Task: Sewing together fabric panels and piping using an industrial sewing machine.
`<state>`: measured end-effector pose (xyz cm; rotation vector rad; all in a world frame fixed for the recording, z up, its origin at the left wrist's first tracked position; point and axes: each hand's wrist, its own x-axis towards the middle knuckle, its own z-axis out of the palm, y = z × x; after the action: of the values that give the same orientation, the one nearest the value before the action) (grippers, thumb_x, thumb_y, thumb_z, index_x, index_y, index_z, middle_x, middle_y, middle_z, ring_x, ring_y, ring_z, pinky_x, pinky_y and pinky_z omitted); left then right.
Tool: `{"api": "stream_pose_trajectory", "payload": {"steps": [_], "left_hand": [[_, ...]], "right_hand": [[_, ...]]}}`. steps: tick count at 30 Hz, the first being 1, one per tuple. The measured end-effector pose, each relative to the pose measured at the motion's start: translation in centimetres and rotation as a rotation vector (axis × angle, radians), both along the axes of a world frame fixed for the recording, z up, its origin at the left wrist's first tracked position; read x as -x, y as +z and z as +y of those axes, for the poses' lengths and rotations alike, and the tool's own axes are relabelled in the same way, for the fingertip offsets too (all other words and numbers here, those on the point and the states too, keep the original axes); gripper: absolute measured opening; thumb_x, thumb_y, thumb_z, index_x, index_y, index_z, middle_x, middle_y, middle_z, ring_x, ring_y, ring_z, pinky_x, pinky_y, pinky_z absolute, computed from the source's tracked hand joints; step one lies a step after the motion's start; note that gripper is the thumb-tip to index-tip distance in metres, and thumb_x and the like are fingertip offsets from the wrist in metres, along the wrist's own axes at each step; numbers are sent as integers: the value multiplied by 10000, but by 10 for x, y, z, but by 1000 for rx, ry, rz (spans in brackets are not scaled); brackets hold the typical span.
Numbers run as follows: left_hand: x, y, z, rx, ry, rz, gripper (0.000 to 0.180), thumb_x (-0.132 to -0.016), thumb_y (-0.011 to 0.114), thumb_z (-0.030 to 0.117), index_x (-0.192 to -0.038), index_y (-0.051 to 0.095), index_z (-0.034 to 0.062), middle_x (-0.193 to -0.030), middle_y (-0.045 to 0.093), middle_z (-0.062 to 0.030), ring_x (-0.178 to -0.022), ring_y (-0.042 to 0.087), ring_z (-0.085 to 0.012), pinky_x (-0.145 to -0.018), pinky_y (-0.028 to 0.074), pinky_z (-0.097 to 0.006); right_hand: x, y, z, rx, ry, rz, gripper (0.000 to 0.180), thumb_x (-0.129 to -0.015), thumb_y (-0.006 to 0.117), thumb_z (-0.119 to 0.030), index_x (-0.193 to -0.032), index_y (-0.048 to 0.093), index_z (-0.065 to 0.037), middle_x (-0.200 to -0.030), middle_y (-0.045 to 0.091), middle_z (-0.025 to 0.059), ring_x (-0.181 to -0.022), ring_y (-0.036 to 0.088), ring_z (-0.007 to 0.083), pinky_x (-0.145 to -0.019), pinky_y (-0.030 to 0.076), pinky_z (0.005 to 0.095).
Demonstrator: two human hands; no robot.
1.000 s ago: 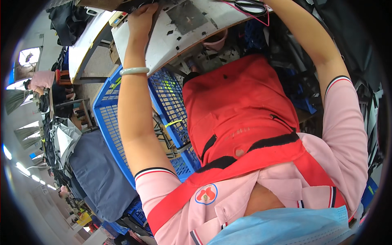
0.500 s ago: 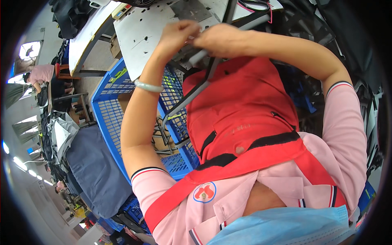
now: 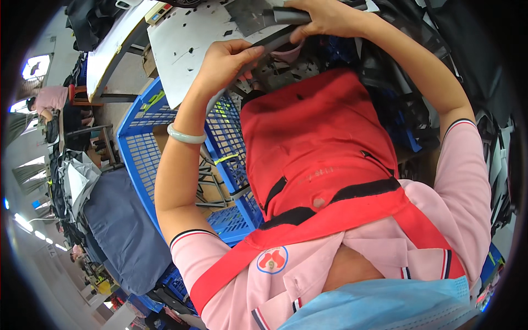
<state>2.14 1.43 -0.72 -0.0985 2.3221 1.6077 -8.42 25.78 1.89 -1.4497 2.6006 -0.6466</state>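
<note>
A long dark grey-and-black strip (image 3: 278, 39) is stretched between my two hands above the work table (image 3: 177, 58). My left hand (image 3: 226, 65), with a pale bangle on its wrist, is closed on the strip, its thumb lying along it. The strip's lower part runs down behind that wrist toward the basket. Farther up and to the right, my right hand (image 3: 331, 20) grips the strip near its upper end, thumb underneath. A second dark band end seems to lie against it there. I cannot make out the strip's material.
A blue plastic basket (image 3: 137, 129) holding dark wire-like frames stands left of my red apron (image 3: 324, 132). Under my hands is a pinkish bowl (image 3: 289, 54). Black material (image 3: 467, 60) is heaped at the right. At far left a person in pink (image 3: 52, 99) bends over work.
My hands, close together before, have moved apart. The right hand went up and rightward, the left slightly down and leftward. The strip has swung and is now stretched between them.
</note>
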Motion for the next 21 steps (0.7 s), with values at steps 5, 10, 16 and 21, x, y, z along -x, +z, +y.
{"api": "stream_pose_trajectory", "payload": {"steps": [5,10,16,21], "left_hand": [[12,5,-9,72,5,176,271,-890,691,256,-975,726,1,-722,644,-10,-573,517,-66,-524,412,-214],[31,16,-5,166,58,403,278,-887,685,251,-975,727,-9,-696,645,-11,-570,509,-61,-519,408,-220],[66,14,-9,180,171,426,307,-870,702,283,-989,738,3,-695,667,-36,-551,520,-62,-516,425,-219],[76,11,-15,166,192,397,294,-869,704,273,-988,741,7,-703,673,-47,-550,524,-64,-523,429,-218]], "right_hand": [[11,23,5,-208,-37,-107,667,-742,763,-474,-1147,589,27,-898,661,259,-887,640,398,-737,488,438],[31,36,19,196,203,-137,634,-730,795,-410,-1123,606,50,-1002,666,253,-960,642,352,-816,495,395],[54,46,-1,-50,-76,-127,603,-724,809,-373,-1098,631,65,-1003,682,221,-928,655,288,-815,498,369],[72,34,-7,-49,-55,-114,635,-720,812,-391,-1129,633,60,-1018,683,221,-955,655,288,-832,499,359]]}}
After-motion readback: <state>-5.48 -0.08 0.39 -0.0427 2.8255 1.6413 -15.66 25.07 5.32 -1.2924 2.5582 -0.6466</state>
